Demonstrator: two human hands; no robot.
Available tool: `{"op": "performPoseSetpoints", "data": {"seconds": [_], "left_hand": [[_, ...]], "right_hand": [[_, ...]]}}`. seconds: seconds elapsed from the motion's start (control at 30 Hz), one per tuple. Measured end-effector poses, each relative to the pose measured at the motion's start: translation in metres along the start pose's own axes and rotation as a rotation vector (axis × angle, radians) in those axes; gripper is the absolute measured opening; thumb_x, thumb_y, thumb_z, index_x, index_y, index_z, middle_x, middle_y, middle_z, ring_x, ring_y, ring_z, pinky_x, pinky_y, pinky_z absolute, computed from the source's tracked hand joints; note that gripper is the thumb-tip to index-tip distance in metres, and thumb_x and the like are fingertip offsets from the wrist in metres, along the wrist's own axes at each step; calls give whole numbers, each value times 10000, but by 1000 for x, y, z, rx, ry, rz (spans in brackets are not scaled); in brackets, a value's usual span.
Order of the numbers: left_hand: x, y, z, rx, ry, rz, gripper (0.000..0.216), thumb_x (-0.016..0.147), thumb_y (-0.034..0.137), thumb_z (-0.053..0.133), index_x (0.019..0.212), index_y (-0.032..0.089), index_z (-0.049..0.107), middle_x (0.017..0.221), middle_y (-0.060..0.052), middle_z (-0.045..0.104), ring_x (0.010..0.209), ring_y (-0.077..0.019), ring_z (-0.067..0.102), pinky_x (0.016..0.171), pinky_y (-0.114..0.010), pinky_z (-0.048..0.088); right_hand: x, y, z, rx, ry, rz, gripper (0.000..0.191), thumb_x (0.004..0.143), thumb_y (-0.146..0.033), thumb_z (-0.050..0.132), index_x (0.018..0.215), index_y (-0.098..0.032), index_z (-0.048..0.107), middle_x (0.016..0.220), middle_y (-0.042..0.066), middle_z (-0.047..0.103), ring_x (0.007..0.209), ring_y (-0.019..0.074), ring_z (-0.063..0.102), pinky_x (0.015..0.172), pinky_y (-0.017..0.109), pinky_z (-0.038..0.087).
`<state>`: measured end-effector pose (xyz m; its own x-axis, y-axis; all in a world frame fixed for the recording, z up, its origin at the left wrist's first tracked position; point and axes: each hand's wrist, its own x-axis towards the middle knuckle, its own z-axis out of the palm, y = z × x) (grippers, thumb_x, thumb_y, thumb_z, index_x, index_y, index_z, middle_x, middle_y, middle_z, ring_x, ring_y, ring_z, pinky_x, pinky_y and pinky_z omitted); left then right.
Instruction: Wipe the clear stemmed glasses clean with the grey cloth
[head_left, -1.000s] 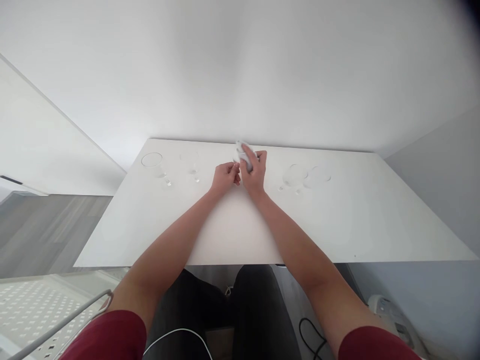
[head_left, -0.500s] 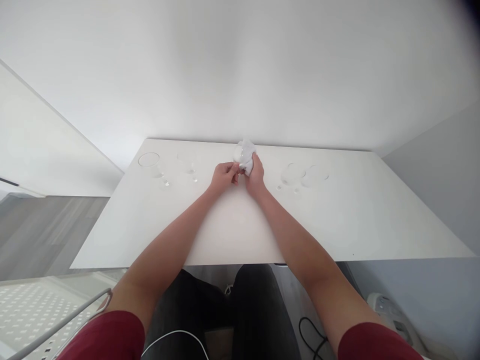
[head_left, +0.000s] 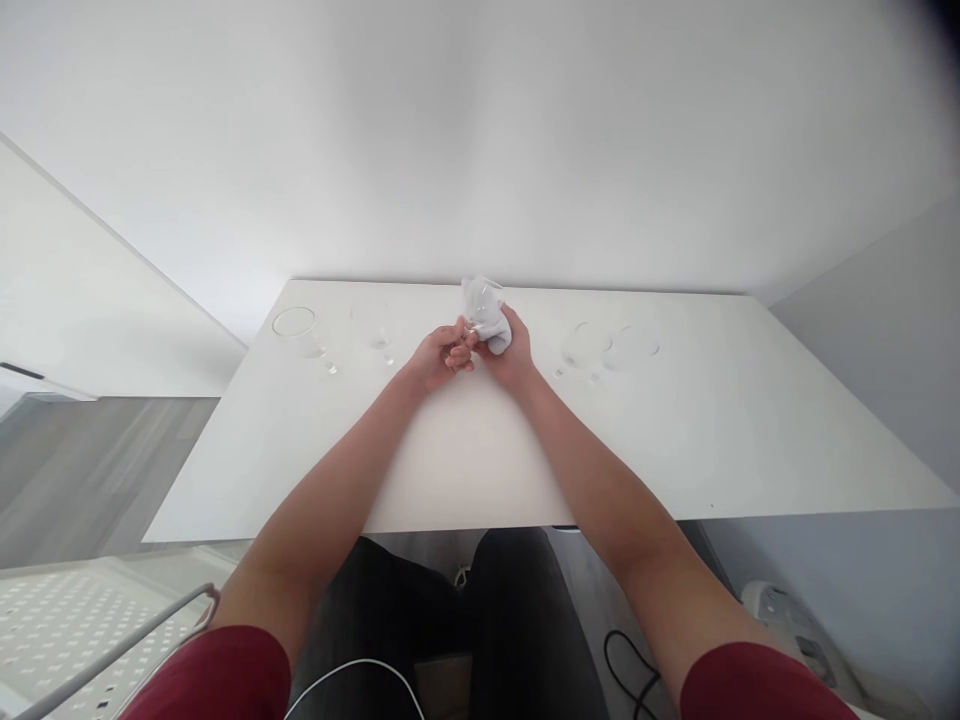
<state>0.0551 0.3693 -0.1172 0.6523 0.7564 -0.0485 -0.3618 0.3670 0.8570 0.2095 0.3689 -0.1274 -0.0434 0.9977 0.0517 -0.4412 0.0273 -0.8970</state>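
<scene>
A clear stemmed glass [head_left: 482, 296] is held between the two hands, over the far part of the desk [head_left: 465, 450], near its back edge; whether the foot is borne by the desk cannot be told. The lower end is gripped by the left hand [head_left: 439, 358], fingers curled together, apparently about the stem (the contact itself is too small to be made out). A white cloth [head_left: 496, 335] is clamped by the right hand [head_left: 516, 350], whose fingers are mostly hidden, and the bowl is partly wrapped in the fabric.

Risks, as judged: the stem could be snapped if bowl and foot are twisted against each other. The glass could be let slip if the cloth slides over the smooth bowl. The rim could be knocked on the wall [head_left: 480, 150] if the hands are pushed further back.

On the left, an outer glass [head_left: 304, 340] and an inner glass [head_left: 375, 332] are seen standing. On the right, two more, a near glass [head_left: 585, 346] and a far glass [head_left: 632, 347], are set with outlines meeting; contact cannot be confirmed. Any could be toppled by a sideways sweep, being easily overlooked against white.
</scene>
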Motion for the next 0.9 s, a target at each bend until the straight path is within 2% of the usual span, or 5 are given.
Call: {"op": "performPoseSetpoints", "data": {"seconds": [0.23,0.37,0.53,0.7,0.9], "left_hand": [[10,-18,-1,316,256,251,441,939,557,639,774,149,673,617,-18,633,471,-106,583,572,-273,554],[13,-22,-4,419,385,288,354,935,410,656,684,161,634,621,-32,664,543,-132,637,556,-251,530],[10,-21,1,623,320,298,385,956,453,631,703,163,664,569,-23,652,466,-116,602,524,-235,492],[9,-20,1,518,418,324,366,929,403,670,648,172,630,590,-23,658,535,-131,633,544,-238,504],[10,-20,2,513,315,250,462,959,523,620,672,164,664,581,-38,655,459,-118,594,520,-253,489]], "right_hand": [[-11,3,9,-434,204,-433,462,991,-656,434,1092,-265,659,900,42,589,860,205,638,751,347,585],[-15,9,12,-875,76,-664,402,993,-533,520,1276,-302,686,1119,77,506,1019,210,603,939,380,558],[-12,11,5,-817,371,-672,400,1032,-453,460,1368,-328,637,1165,93,461,1068,235,583,967,431,564],[-10,11,6,-901,100,-716,309,981,-419,577,1230,-322,730,1096,71,461,1019,221,595,948,409,574],[-10,7,5,-863,362,-722,373,1039,-424,457,1332,-305,655,1079,75,457,967,207,584,898,388,573]]}}
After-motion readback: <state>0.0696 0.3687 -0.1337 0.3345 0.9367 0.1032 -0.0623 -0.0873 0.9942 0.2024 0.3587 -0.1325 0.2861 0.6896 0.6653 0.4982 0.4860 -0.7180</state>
